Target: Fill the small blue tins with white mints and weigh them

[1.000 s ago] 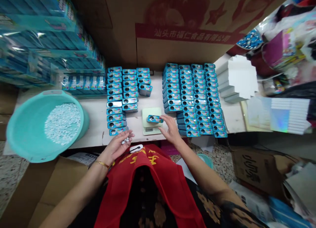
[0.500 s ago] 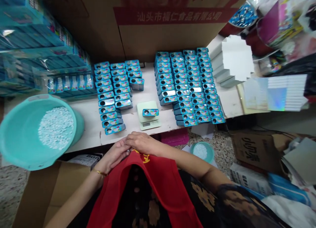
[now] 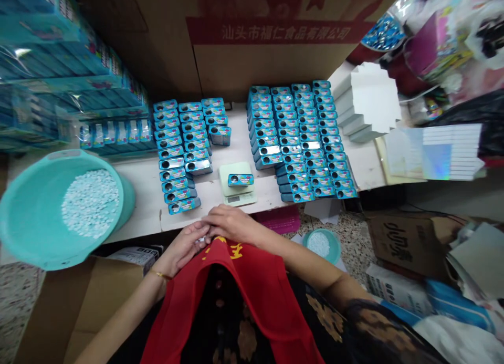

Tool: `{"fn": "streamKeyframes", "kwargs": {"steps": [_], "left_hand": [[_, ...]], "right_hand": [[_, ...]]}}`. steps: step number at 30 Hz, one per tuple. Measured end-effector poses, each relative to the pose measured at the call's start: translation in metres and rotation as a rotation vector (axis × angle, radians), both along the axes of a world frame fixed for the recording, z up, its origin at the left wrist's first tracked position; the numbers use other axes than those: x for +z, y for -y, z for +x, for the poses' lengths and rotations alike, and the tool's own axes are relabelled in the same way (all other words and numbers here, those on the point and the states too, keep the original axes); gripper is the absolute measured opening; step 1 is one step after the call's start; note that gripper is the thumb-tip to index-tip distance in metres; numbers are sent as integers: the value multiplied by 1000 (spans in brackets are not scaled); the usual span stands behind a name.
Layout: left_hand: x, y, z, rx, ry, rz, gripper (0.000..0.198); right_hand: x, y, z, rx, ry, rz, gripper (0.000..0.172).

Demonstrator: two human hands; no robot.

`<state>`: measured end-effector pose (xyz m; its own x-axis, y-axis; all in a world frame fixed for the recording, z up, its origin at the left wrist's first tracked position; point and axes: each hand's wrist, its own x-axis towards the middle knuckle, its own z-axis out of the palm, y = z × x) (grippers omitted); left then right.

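Observation:
My left hand [image 3: 188,246] is curled in front of the red apron [image 3: 244,264], palm partly up, with a few small pale tablets [image 3: 202,239] showing between its fingers. My right hand [image 3: 232,223] lies over the left fingertips. Its fingers bend down, and what they hold, if anything, is hidden. Just beyond the hands, a pale green scale [image 3: 240,198] stands at the table's front edge with one blue tin [image 3: 240,180] lying on it. Rows of similar blue tins stand left [image 3: 171,152] and right [image 3: 291,143] of the scale.
A large turquoise basin [image 3: 23,211] of pale tablets sits at the left, before stacked wrapped blue packs [image 3: 79,49]. A big carton [image 3: 271,64] closes off the back. White folded card [image 3: 366,101] is piled at right. A smaller turquoise bowl [image 3: 334,247] is below the table.
My hands have shifted slightly, and the right fingers have lifted a little, so pale tablets show in my left hand. The view has tilted slightly. The tins and scale stay put.

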<state>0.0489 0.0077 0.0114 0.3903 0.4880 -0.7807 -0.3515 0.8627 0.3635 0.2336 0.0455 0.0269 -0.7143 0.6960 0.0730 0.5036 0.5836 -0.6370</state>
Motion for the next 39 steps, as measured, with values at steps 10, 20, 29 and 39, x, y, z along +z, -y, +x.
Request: {"fn": "streamKeyframes", "kwargs": {"steps": [10,20,29,39], "left_hand": [[-5,-1,-18,115,-87,3,29],[-4,-1,-28,210,-156,-5,29],[1,-6,-33,269,-173,-39,26],[-2,-19,-17,191,-130,-37,19]], "right_hand": [[-43,-74,74,-435,325,10,43],[-77,-190,18,-696,232,44,45],[-84,-204,15,-720,293,-2,49],[-57,-93,130,-706,577,267,23]]}}
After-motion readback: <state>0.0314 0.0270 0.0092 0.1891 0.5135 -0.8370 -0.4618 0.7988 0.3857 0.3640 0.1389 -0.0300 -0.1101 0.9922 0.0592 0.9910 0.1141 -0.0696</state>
